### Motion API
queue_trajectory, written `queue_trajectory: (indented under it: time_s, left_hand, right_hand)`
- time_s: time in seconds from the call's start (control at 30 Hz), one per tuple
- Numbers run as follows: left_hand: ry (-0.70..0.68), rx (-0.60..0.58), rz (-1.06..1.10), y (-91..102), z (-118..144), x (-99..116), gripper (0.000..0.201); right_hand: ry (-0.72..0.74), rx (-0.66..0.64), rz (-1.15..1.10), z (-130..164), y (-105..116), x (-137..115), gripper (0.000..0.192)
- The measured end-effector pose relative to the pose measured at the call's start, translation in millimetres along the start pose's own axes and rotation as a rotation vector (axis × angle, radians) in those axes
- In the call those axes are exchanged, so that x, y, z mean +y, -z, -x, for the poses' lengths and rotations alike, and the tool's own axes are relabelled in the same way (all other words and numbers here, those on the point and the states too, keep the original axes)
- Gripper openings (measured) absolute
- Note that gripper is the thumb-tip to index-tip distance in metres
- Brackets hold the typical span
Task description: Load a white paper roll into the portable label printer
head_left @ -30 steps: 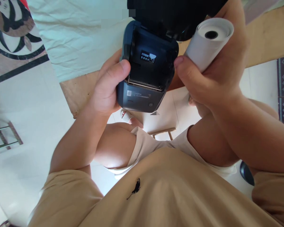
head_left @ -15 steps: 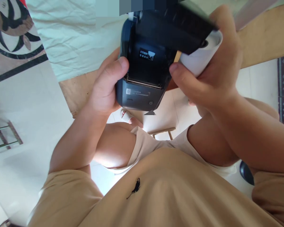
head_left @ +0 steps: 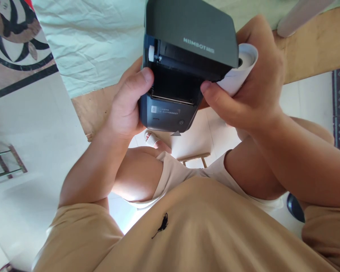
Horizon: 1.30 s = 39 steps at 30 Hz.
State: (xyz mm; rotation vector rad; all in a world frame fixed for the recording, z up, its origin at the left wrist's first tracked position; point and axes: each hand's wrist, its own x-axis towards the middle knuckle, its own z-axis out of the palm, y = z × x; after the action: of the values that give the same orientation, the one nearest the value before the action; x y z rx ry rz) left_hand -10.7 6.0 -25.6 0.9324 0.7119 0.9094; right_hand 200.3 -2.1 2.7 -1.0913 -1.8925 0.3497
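A dark grey label printer (head_left: pixel 167 113) is held up over my lap, tilted, its hinged lid (head_left: pixel 192 28) marked NIIMBOT standing partly raised. Under the lid the dark compartment shows, with a white part at its left side. My left hand (head_left: pixel 130 100) is closed round the printer's left side, thumb on its upper edge. My right hand (head_left: pixel 260 83) is closed round a white paper roll (head_left: pixel 238 71) just right of the lid. Its thumb tip rests at the printer's right edge, and its other fingers are mostly hidden behind the roll.
Behind the printer lies a pale green cloth (head_left: pixel 96 41) over a wooden tabletop (head_left: pixel 308 49). A pale cylindrical post (head_left: pixel 297 19) stands at the upper right. A metal-framed stool (head_left: pixel 8 162) is on the floor at left, and a small wooden frame (head_left: pixel 197 156) shows between my legs.
The printer's lid has swung down towards the compartment, so its outer face now shows and the sticker inside is covered. My right hand has shifted slightly left and down with the paper roll.
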Motion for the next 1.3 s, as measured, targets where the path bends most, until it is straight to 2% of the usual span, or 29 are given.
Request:
queue_trajectory:
  time_s: [0.27,0.47,0.73,0.87,1.07,1.2,1.3]
  left_hand:
    - [-0.034,-0.006,0.016,-15.8,1,7,0.047]
    - [0.009,-0.005,0.039,-6.9,-1,3,0.056]
    - [-0.15,-0.019,0.132,-21.4,-2,10,0.033]
    - [-0.132,-0.004,0.117,-20.3,0,12,0.028]
    - [-0.148,0.051,0.11,-15.1,-4,4,0.032]
    - [-0.147,-0.018,0.093,-10.8,-6,1,0.036]
    - [-0.138,-0.006,0.096,-11.9,-4,4,0.035]
  right_hand:
    - [-0.014,0.014,0.016,0,0,1,0.028]
    - [0.011,0.029,0.011,1,-1,3,0.027]
    - [0.061,0.033,-0.006,-3,2,2,0.029]
    - [0.051,-0.006,-0.013,-2,5,0,0.029]
    - [0.048,-0.031,-0.033,0,6,1,0.031]
    - [0.067,-0.003,-0.036,0,5,1,0.031]
    - [0.051,-0.008,-0.044,0,5,1,0.03]
